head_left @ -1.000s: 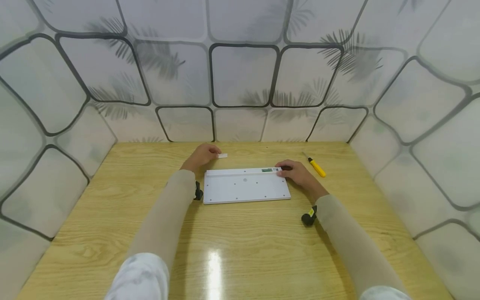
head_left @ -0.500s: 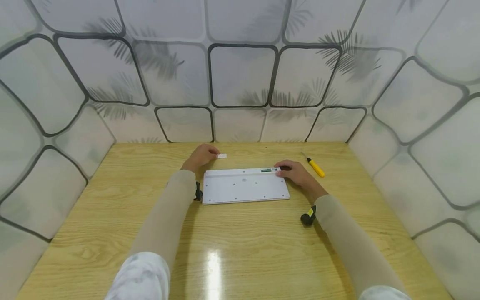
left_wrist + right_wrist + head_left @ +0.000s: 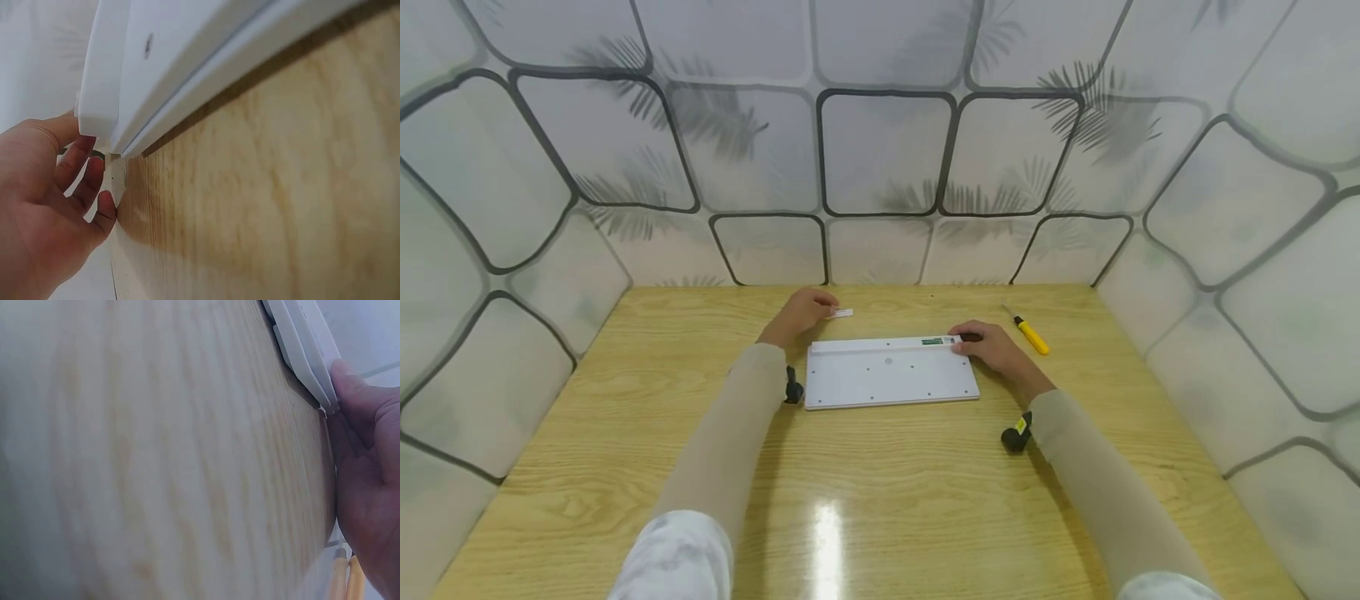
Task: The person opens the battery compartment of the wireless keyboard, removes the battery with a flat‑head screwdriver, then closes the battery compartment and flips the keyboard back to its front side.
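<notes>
A white keyboard (image 3: 891,383) lies face down, its underside dotted with small screws. Along its far edge runs a raised bar, with a green-and-white label (image 3: 934,341) towards the right end. Beyond the far left corner, my left hand (image 3: 803,313) pinches a small flat white strip (image 3: 844,313), apart from the keyboard. In the left wrist view, the keyboard's corner (image 3: 100,94) hides the fingertips of that hand (image 3: 56,194) and the strip. My right hand (image 3: 991,345) grips the keyboard's far right corner. In the right wrist view its thumb (image 3: 345,378) lies on the upper face, fingers at the edge.
A screwdriver (image 3: 1034,335) with a yellow and black handle lies on the wooden table (image 3: 895,483), right of my right hand. Patterned walls (image 3: 887,150) stand behind the table and on both sides.
The white strip has tilted slightly in my left hand, and the left wrist has shifted a little to the left. My right hand and the keyboard stay in place.
</notes>
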A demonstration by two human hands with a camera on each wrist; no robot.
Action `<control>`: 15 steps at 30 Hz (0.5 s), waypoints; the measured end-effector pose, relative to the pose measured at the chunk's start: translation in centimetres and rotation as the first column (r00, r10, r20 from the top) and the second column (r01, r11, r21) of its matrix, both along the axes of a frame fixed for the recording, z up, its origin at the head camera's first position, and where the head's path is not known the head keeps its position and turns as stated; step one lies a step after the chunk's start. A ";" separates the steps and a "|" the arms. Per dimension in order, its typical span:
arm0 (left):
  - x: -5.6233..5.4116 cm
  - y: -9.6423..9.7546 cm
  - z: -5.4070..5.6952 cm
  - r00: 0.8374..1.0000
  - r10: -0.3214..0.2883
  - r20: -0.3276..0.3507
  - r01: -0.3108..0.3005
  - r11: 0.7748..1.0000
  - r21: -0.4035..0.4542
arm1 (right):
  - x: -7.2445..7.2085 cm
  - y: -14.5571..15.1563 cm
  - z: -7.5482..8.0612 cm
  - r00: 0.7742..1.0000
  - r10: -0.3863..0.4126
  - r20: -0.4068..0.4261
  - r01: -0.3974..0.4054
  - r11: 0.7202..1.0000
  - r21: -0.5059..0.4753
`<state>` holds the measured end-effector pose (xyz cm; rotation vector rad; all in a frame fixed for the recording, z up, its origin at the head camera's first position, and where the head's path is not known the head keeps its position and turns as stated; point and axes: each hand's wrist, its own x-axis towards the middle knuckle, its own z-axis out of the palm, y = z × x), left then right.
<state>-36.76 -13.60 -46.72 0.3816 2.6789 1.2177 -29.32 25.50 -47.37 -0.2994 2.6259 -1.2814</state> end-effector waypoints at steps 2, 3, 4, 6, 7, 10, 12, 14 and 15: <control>0.2 0.0 0.1 1.000 -0.019 -0.015 0.019 1.000 0.016 | 0.0 0.0 -0.1 1.000 -0.001 -0.001 0.001 1.000 0.004; 0.3 0.1 0.1 0.999 -0.029 -0.021 0.029 0.999 0.022 | -0.1 0.1 -0.1 1.000 -0.001 -0.002 0.001 1.000 0.006; 0.4 0.1 0.2 0.999 -0.040 -0.030 0.040 0.999 0.025 | -0.1 0.1 -0.1 1.000 0.001 -0.002 -0.001 1.000 0.007; 0.7 0.3 0.2 0.997 -0.061 -0.041 0.062 0.998 0.030 | -0.2 0.2 -0.2 1.000 -0.003 0.000 0.003 1.000 0.003; 0.9 0.4 0.3 0.997 -0.067 -0.043 0.068 0.997 0.034 | -0.3 0.2 -0.3 1.000 -0.004 0.002 0.004 1.000 0.000; 1.3 0.8 0.5 0.996 -0.078 -0.054 0.079 0.996 0.029 | -0.3 0.2 -0.4 1.000 -0.006 0.011 0.007 1.000 -0.014; 1.6 1.2 0.6 0.995 -0.084 -0.060 0.086 0.996 0.027 | -0.3 0.2 -0.4 1.000 -0.008 0.016 0.009 1.000 -0.019; 2.0 1.8 0.8 0.993 -0.097 -0.064 0.100 0.995 0.032 | -0.3 0.1 -0.4 1.000 -0.008 0.017 0.008 1.000 -0.020; 2.2 2.1 0.9 0.992 -0.107 -0.066 0.109 0.993 0.036 | -0.3 0.1 -0.4 1.000 -0.007 0.017 0.007 1.000 -0.020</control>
